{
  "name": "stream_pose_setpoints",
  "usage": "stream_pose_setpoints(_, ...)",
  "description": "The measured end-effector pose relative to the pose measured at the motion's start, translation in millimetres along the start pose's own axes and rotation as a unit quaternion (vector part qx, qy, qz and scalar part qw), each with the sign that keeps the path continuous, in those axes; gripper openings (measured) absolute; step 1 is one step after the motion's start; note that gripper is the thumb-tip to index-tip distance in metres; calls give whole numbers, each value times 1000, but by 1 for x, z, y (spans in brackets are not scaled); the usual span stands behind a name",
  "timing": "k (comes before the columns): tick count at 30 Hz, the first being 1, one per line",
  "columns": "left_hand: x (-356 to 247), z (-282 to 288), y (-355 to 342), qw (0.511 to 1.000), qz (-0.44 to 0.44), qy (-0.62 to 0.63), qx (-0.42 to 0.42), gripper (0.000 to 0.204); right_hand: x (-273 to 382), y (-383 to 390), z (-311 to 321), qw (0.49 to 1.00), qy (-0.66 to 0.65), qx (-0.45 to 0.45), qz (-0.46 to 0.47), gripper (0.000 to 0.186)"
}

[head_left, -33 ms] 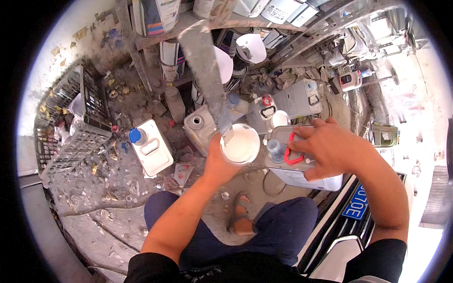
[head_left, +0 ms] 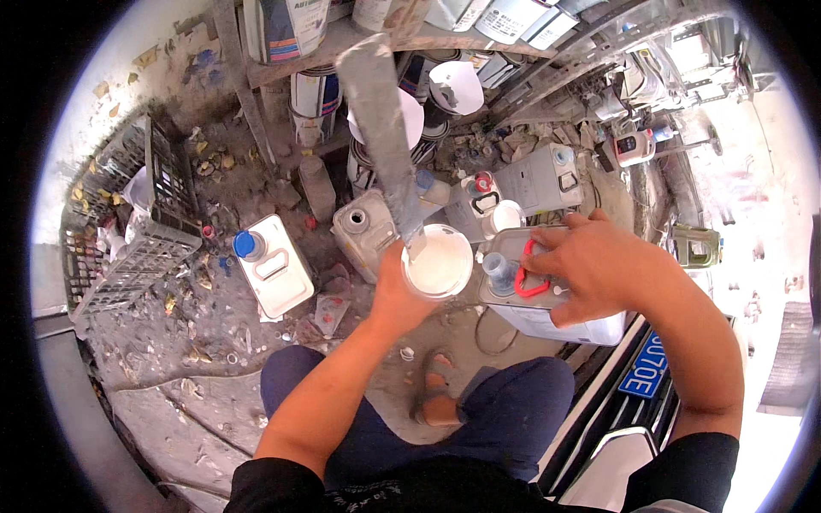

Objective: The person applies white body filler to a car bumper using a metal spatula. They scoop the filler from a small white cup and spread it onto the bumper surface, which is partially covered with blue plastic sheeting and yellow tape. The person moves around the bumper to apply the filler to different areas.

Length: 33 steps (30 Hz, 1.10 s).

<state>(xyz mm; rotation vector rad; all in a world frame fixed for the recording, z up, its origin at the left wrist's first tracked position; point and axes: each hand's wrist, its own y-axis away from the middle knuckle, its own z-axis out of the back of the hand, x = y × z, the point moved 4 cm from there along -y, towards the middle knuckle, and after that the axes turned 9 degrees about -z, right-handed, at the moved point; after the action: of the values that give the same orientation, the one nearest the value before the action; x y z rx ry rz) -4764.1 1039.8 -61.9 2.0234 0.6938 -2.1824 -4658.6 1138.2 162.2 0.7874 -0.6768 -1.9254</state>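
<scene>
At the 6 o'clock edge a black shirt and dark blue trousers are seen, with a sandalled foot (head_left: 436,398) set on the dusty ground between the knees. Just above centre, a white cup of pale liquid (head_left: 438,262) is gripped from below by the left hand (head_left: 402,295), the fingers wrapped under its base; a long grey stirring stick (head_left: 382,128) stands in the cup and leans away toward 12 o'clock. Just beside the cup, at 3 o'clock from it, a rectangular metal can (head_left: 556,318) is held by the right hand (head_left: 599,269), whose fingers are closed over its top at the red handle (head_left: 530,278); a blue-grey spout (head_left: 499,269) sits next to that handle. Toward 9 o'clock a white can with a blue cap (head_left: 272,265) lies on the ground, well apart. Further off, toward 12 o'clock, more cans and paint tins (head_left: 315,92) are crowded under a shelf. At 4 o'clock a blue plate (head_left: 643,366) is visible.
</scene>
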Motion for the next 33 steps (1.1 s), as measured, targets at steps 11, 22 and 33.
stream_pose_setpoints(11,-3,2,3,993,-47,-96,-43,70,33,-24,31,979,140,113,-90,43)
stream_pose_setpoints(22,-12,6,1,986,-108,-106,-65,75,58,-36,46,963,203,144,-101,41)
stream_pose_setpoints(33,-10,4,4,982,-132,-104,-90,76,67,-41,49,947,254,161,-117,52)
